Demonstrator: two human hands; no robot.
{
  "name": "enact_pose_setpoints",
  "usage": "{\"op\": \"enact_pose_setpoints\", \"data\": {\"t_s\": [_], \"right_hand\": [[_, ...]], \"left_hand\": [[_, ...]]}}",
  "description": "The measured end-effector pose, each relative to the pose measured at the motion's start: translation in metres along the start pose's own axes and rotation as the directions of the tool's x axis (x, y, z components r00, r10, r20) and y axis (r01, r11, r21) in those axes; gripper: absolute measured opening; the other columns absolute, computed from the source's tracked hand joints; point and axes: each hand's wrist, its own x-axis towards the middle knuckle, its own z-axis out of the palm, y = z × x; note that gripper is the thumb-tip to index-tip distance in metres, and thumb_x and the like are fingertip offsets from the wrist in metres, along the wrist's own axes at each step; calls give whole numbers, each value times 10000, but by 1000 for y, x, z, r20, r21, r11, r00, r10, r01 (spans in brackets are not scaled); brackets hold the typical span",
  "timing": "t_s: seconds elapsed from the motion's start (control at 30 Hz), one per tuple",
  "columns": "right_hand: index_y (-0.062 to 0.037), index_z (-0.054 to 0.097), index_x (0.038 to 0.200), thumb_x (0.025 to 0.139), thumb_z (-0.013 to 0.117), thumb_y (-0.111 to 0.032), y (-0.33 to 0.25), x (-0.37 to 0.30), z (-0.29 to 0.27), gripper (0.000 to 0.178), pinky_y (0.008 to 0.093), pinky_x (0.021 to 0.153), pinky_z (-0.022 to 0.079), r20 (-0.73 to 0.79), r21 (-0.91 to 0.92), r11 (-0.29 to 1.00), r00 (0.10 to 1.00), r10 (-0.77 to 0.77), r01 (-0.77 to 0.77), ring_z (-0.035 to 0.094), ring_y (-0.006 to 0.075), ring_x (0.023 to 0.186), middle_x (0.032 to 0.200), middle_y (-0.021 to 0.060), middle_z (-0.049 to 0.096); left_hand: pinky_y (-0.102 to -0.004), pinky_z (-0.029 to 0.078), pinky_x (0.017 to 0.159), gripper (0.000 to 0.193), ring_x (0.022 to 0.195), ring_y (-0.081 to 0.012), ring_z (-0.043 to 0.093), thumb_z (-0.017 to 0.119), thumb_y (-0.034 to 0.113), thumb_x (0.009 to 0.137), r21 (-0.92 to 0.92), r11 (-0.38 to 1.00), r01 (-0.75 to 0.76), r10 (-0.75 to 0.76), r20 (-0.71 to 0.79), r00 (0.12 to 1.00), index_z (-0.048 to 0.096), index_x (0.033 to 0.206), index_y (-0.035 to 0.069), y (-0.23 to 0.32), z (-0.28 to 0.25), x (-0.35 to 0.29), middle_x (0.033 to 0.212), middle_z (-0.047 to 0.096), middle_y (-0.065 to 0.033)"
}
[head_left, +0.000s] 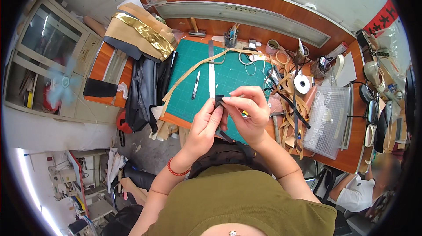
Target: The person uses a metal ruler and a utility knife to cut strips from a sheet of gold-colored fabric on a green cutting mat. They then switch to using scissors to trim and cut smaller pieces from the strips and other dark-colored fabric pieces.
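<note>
Close in front of my body, both hands meet around a small black strip [219, 99] that looks like leather. My left hand [203, 126] pinches it from below, thumb upward. On its upper right edge, the thumb and forefinger of my right hand [251, 115] press together; the other fingers are curled. Part of the strip is hidden behind the fingers. Beyond the hands lies a green cutting mat [189, 53], carrying a long metal ruler [212, 80] and a craft knife [195, 85]. A long tan strip [193, 69] curves across the mat.
Right of the mat sit tangled tan strips [288, 117], a hammer [276, 128], a white spool [301, 84] and a clear grid-patterned sheet [327, 119]. A tool cup [230, 39] stands at the back. Dark material [143, 91] hangs at left. Another person [358, 190] sits lower right.
</note>
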Motion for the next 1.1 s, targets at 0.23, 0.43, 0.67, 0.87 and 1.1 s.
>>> {"op": "enact_pose_setpoints", "data": {"t_s": [0.23, 0.43, 0.67, 0.87, 1.1], "right_hand": [[-27, 664, 834, 783, 748, -46, 5, 8, -13, 100, 294, 761, 478, 282, 207, 894, 899, 335, -398, 579, 159, 798, 943, 78, 618], [9, 644, 826, 824, 736, -70, 3, 6, -14, 121, 289, 773, 485, 336, 323, 751, 812, 478, -576, 605, 126, 867, 940, 99, 668], [2, 629, 859, 817, 741, -44, -1, 2, -13, 128, 261, 739, 485, 328, 318, 758, 816, 475, -569, 597, 99, 816, 905, 84, 661], [-43, 532, 1085, 805, 750, -55, 1, -7, -3, 355, 253, 745, 474, 260, 349, 771, 845, 467, -533, 593, 102, 799, 837, 35, 633], [-28, 560, 1060, 864, 618, -90, 153, -134, -65, 214, 394, 728, 512, 268, -522, 718, 710, 651, -460, 637, 315, 836, 925, 144, 610]], "left_hand": [[-230, 439, 582, 188, 647, -81, 527, 419, 162, 1038, 102, 993, 53, -56, 28, 998, 505, 1108, 11, -4, -7, -3, 752, 533, -13], [-228, 472, 655, 270, 691, -89, 540, 375, 163, 1047, 204, 975, 86, -105, 83, 991, 455, 1240, -7, 0, -8, -4, 814, 527, -24], [-243, 424, 577, 241, 638, -89, 512, 415, 144, 1033, 226, 972, -57, 46, 54, 997, 519, 1194, -2, -11, -9, -5, 751, 553, -35], [-252, 370, 497, 148, 554, -69, 454, 431, 131, 1028, 389, 920, -39, 92, -117, 989, 517, 1002, 12, -12, -9, -15, 644, 517, -7], [-217, 340, 482, 144, 505, -48, 388, 437, 127, 1019, 249, 968, -10, 93, -323, 942, 494, 920, 40, 30, -53, -69, 657, 467, 5]]}}
